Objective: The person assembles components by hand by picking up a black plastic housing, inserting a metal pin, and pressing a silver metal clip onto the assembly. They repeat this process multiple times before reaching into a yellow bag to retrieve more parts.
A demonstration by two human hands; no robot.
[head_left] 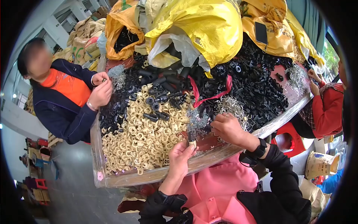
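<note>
My left hand (179,156) is closed, with thumb and fingertips pinching a small beige-and-black plastic part (192,143) above the table's near edge. To its right, my right hand (228,128) has its fingers drawn together; whatever they may hold is too small to make out. Between the two hands lies a heap of tiny grey metal springs or wire pieces (197,121). Just beyond my right hand is a pile of shiny bent metal clips (230,105). Beige plastic rings (143,134) are heaped to the left of my left hand.
Black plastic parts (257,78) cover much of the table, with a red ribbon (210,100) among them. A yellow sack (209,30) and an orange sack (115,33) stand behind; a phone (261,33) rests on another. Co-workers sit left (59,89) and right (328,108). A wrapped rim (209,163) edges the table.
</note>
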